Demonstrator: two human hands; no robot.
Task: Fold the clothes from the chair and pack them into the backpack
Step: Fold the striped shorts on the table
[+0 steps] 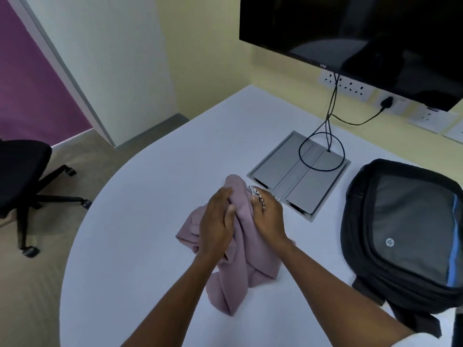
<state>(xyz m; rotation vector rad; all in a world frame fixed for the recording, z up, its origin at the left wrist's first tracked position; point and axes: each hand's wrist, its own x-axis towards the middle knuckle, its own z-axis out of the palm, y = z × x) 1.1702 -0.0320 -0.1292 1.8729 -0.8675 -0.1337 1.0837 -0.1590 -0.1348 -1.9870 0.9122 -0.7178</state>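
Note:
A crumpled pink garment lies bunched on the white table in front of me. My left hand grips its upper left part, fingers curled over the cloth. My right hand grips the cloth beside it, where a black-and-white striped trim shows at the fingers. A black and grey backpack lies flat on the table to the right, front panel up. A black office chair stands on the floor at the left; I see no clothes on it.
A grey cable hatch is set in the table just beyond my hands, with black cables looping down into it. A dark monitor hangs on the yellow wall above wall sockets.

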